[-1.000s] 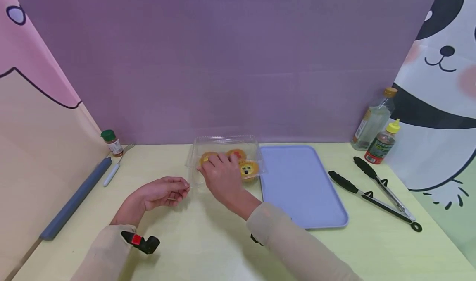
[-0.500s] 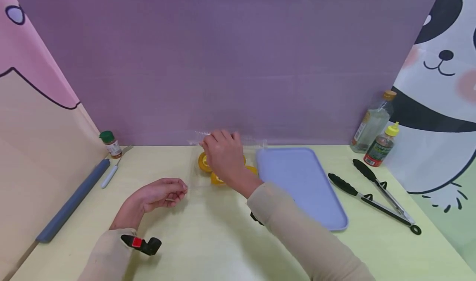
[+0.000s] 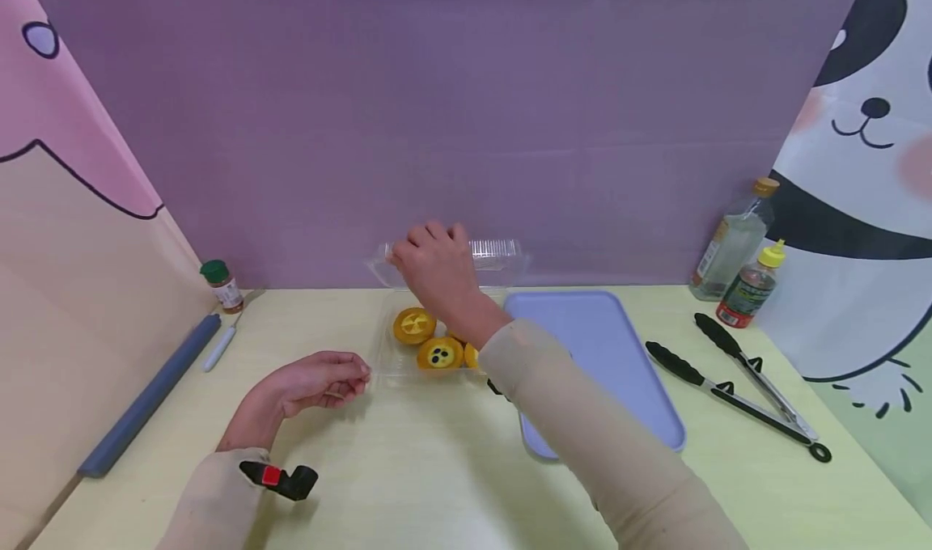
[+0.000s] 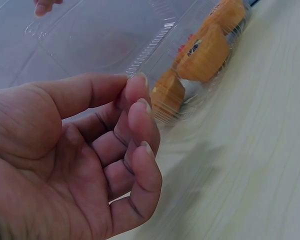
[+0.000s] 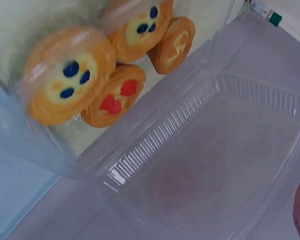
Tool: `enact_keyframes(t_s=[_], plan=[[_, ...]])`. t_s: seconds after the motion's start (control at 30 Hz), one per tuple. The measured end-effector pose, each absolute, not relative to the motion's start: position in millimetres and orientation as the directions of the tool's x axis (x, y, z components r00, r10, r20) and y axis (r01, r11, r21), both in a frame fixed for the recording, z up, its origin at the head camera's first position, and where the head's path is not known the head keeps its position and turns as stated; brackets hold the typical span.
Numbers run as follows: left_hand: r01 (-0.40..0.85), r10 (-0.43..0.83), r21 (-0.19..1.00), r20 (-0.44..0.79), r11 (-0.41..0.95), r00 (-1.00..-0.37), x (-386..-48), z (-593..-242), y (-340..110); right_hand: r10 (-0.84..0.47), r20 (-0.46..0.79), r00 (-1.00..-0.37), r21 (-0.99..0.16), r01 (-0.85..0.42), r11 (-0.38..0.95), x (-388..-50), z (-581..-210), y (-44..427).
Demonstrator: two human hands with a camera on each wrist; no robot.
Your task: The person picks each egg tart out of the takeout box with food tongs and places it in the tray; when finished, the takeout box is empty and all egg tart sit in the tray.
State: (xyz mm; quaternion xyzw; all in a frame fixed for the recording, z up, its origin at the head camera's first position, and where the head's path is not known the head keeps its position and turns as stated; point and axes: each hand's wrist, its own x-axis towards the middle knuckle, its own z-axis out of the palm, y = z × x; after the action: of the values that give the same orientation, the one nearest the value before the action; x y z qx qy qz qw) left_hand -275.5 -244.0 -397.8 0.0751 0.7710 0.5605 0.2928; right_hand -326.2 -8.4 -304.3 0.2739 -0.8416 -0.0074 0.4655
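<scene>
A clear plastic clamshell box (image 3: 386, 356) stands at the back of the table. Several round golden tarts (image 3: 440, 353) with yellow, blue or red toppings lie in its base. Its ribbed lid (image 5: 230, 150) is swung up and back, joined along the hinge. My right hand (image 3: 437, 271) grips the lid's free edge with curled fingers; in the right wrist view only part of this hand shows at the right border. Beside the box's left side, my left hand (image 3: 320, 382) hovers with loosely curled fingers, thumb and forefinger tips meeting (image 4: 85, 150); nothing shows between them.
Right of the box lies a lavender tray (image 3: 582, 356), partly behind my right sleeve. Black-tipped tongs (image 3: 757, 404) and two bottles (image 3: 731, 243) are farther right. At left are a blue roll (image 3: 153, 396), a light-handled fork (image 3: 220, 348) and a green-capped jar (image 3: 222, 285).
The lid has swung up and backward from over the tarts as my right hand moved up and away with it, uncovering them. My left hand has barely moved.
</scene>
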Motion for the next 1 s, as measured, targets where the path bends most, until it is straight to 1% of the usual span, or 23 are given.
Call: enact_keyframes(t_s=[0.1,0.2,0.27,0.33,0.4,0.47,0.53,0.63,0.73,0.87,1.0], plan=[[-0.217,0.444,0.906,-0.374,0.364,-0.815,-274,-399,-245,-0.454,0.788,-0.416,0.258,-0.447,0.857,-331,-300,-8],[-0.218,0.440,0.904,-0.376,0.369,-0.815,-274,-400,-245,-0.429,0.787,-0.443,0.230,-0.434,0.871,-335,-295,-7],[-0.218,0.439,0.903,-0.378,0.371,-0.815,-274,-399,-244,-0.403,0.779,-0.480,0.208,-0.410,0.888,-336,-290,-4],[-0.216,0.442,0.903,-0.377,0.371,-0.814,-274,-399,-243,-0.373,0.780,-0.503,0.182,-0.388,0.903,-337,-285,0],[-0.215,0.444,0.903,-0.376,0.373,-0.813,-275,-398,-243,-0.338,0.795,-0.503,0.143,-0.387,0.911,-338,-281,5],[-0.220,0.436,0.900,-0.381,0.376,-0.815,-275,-397,-243,-0.303,0.806,-0.508,0.084,-0.409,0.909,-339,-277,12],[-0.220,0.432,0.899,-0.382,0.379,-0.817,-275,-397,-244,-0.271,0.800,-0.535,0.001,-0.451,0.892,-340,-276,21],[-0.224,0.429,0.899,-0.384,0.377,-0.818,-275,-397,-244,-0.241,0.758,-0.605,-0.137,-0.510,0.849,-341,-279,37],[-0.217,0.441,0.903,-0.377,0.372,-0.815,-275,-399,-245,-0.228,0.701,-0.675,-0.258,-0.539,0.802,-342,-288,55],[-0.212,0.438,0.901,-0.376,0.378,-0.817,-276,-400,-245,-0.208,0.645,-0.735,-0.368,-0.537,0.759,-343,-302,79],[-0.208,0.422,0.896,-0.376,0.391,-0.825,-277,-399,-244,-0.168,0.626,-0.762,-0.417,-0.509,0.753,-348,-317,100]])
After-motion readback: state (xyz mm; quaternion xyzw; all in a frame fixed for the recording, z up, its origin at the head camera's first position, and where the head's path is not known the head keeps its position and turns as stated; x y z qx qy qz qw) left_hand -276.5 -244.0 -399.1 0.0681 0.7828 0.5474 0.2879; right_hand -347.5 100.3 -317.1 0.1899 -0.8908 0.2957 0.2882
